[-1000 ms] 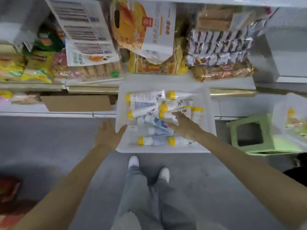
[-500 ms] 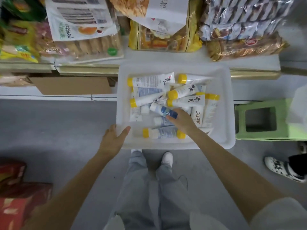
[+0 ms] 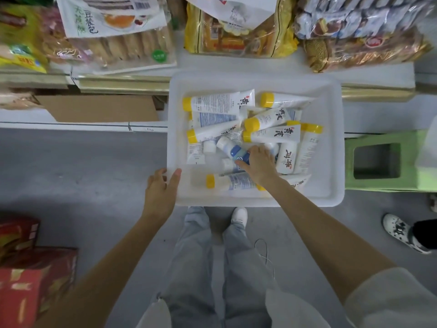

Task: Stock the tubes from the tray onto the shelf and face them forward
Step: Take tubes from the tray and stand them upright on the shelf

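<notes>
The right hand (image 3: pixel 259 163) curls thumb and fingers round a blue-labelled tube (image 3: pixel 233 150) lying in the tray (image 3: pixel 335 143). The left hand (image 3: pixel 162 192), fingers loose, rests on the tray's near-left rim. Yellow-capped tubes (image 3: pixel 272 134) lie jumbled around, in front of the shelf (image 3: pixel 236 63).

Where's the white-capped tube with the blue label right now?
In the head view, the blue-label tube lies in the middle of the white tray, held by the right hand, just below the yellow-capped tubes.
</notes>
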